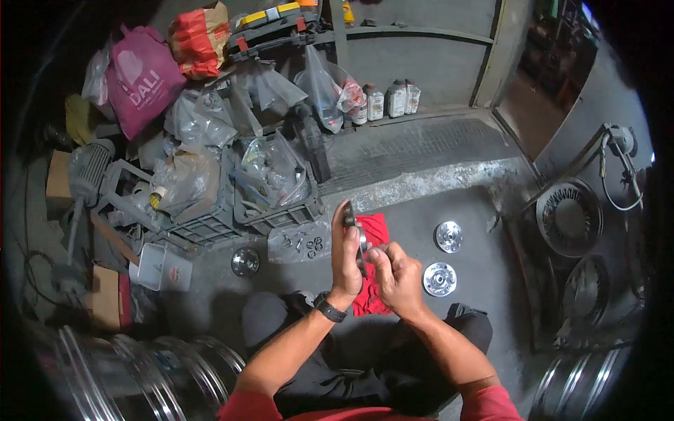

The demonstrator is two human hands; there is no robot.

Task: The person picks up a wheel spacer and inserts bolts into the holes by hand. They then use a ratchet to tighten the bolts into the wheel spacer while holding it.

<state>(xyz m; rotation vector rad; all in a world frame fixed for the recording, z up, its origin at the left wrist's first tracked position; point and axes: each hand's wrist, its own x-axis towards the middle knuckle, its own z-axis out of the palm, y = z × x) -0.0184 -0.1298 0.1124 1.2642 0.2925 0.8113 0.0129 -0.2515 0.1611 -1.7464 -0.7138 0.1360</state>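
Metal part (358,242) — upright, long axis vertical

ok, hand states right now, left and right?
Left hand: closed on a small dark metal part.
Right hand: fingers pinched at the same part; its grip cannot be told.

A seated person's left hand (345,263) and right hand (397,277) close together on a small dark metal part (353,231) above a red rag (371,270) on the concrete floor (484,281). Two round hub pieces (440,278) lie just right of the grip; plastic crates (277,210) stand beyond to its left.
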